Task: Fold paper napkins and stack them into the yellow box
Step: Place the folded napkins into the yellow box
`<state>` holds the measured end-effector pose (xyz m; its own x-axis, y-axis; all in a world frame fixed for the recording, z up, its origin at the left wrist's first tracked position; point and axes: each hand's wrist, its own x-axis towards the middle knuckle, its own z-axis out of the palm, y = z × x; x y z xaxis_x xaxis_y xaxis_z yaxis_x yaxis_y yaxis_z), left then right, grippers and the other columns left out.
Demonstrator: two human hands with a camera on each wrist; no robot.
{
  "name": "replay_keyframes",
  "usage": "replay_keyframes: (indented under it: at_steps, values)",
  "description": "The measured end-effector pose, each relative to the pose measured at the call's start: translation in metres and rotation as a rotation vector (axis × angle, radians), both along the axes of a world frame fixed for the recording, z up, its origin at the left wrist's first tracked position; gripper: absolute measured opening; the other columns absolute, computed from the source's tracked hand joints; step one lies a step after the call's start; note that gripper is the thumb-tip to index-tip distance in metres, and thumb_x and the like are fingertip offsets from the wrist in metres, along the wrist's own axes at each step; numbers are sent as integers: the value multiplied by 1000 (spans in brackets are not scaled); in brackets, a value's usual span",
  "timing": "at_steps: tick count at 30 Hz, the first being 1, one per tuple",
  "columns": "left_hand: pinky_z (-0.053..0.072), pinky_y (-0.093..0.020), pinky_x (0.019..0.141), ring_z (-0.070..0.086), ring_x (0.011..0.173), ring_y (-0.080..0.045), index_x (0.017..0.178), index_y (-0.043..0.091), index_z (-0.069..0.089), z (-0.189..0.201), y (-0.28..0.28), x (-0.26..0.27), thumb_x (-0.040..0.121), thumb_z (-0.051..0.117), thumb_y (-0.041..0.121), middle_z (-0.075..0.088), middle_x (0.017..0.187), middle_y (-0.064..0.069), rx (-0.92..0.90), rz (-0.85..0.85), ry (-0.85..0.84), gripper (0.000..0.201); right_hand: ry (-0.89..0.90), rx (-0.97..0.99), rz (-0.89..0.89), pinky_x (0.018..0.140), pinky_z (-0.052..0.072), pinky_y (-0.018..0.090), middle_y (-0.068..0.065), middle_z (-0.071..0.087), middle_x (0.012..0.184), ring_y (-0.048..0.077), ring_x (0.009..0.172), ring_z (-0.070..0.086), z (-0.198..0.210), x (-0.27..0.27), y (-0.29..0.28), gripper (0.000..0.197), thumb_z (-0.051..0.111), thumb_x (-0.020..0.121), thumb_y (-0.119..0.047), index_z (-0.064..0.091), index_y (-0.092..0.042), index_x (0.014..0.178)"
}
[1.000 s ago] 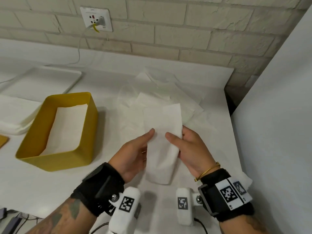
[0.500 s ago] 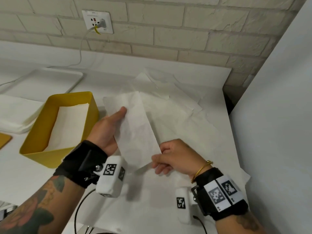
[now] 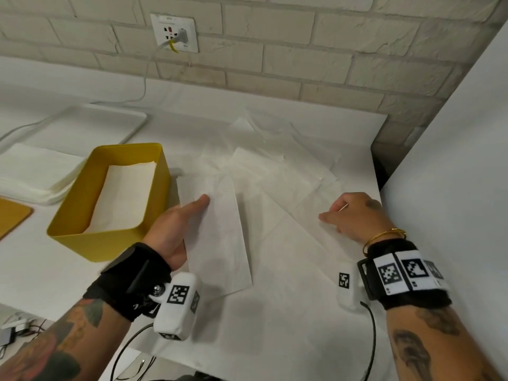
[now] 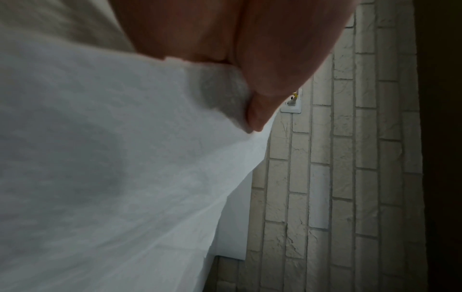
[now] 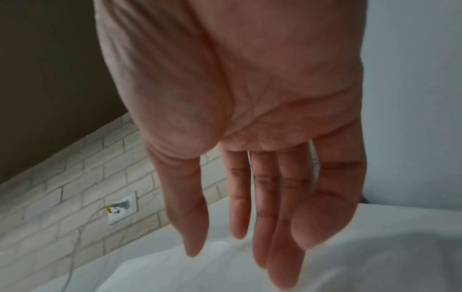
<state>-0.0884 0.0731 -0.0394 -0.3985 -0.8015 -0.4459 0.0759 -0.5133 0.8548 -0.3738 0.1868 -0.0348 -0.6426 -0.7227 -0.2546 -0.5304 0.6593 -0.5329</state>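
Observation:
The yellow box (image 3: 90, 240) stands at the left with folded white napkins (image 3: 126, 193) lying flat inside. My left hand (image 3: 198, 207) pinches a long folded napkin (image 3: 220, 243) just right of the box, thumb on top and fingers hidden beneath. In the left wrist view the thumb (image 4: 262, 79) presses on that napkin (image 4: 100, 158). My right hand (image 3: 330, 215) is over the spread loose napkins (image 3: 275, 174) at the right. The right wrist view shows that hand (image 5: 237, 247) with straight fingers, holding nothing, just above a flat sheet (image 5: 325, 266).
A white tray (image 3: 82, 125) lies at the back left, with a stack of napkins (image 3: 30, 174) in front of it. An orange lid (image 3: 11, 215) pokes in at the left edge. A white panel (image 3: 453, 160) walls off the right side. A cable runs from the wall socket (image 3: 176, 33).
My right hand has let go of the folded napkin and moved right over the loose sheets. The left hand alone holds the napkin, which now lies lower, beside the box.

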Motion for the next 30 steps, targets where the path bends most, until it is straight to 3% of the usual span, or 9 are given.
replay_keyframes:
  at_steps: [5,13,18,22,25,27,30]
  values:
    - [50,-46,101,71,96,-31,121,-4,68,-10,4,0,99,62,30,70,120,-23,13,-65,-88,41,-4,43,14,96,49,34,5,58,131,26,117,57,-6,-12,5,50,76,88,-40,59,-17,129]
    - [51,-51,99,69,101,-39,126,-3,65,-22,7,1,97,64,32,68,124,-26,117,-118,-117,45,-55,44,9,105,45,37,5,52,138,27,127,52,-13,-12,-14,63,79,84,-44,56,-15,135]
    - [53,-49,93,68,99,-39,126,-3,65,-21,9,0,98,62,32,66,126,-28,123,-131,-127,44,-40,-67,34,86,43,29,7,64,119,25,103,57,-15,-13,-26,29,77,88,-33,65,-15,107]
    - [49,-52,100,66,105,-42,126,-4,66,-21,10,2,97,63,31,65,128,-28,128,-116,-113,45,-94,-290,-1,83,40,27,2,64,105,23,100,59,-5,-13,-26,19,73,92,-31,68,-16,102]
    - [48,-50,103,66,114,-42,124,-2,67,-18,8,3,97,64,32,68,124,-24,106,-87,-97,43,-151,-524,18,75,42,27,-3,64,90,16,84,58,22,-10,-24,13,73,92,-30,64,-23,86]
    - [50,-48,102,68,112,-39,123,-1,68,-15,7,3,97,64,30,70,122,-22,75,-56,-84,41,-250,-664,90,70,47,28,-8,69,78,12,73,62,47,-4,-22,17,72,93,-27,64,-26,78]
    - [53,-45,97,72,100,-34,118,-1,70,-12,9,2,100,60,29,72,119,-21,85,-46,-38,36,-523,-791,233,68,50,30,-8,72,78,11,74,67,75,11,-21,20,65,97,-19,63,-26,79]
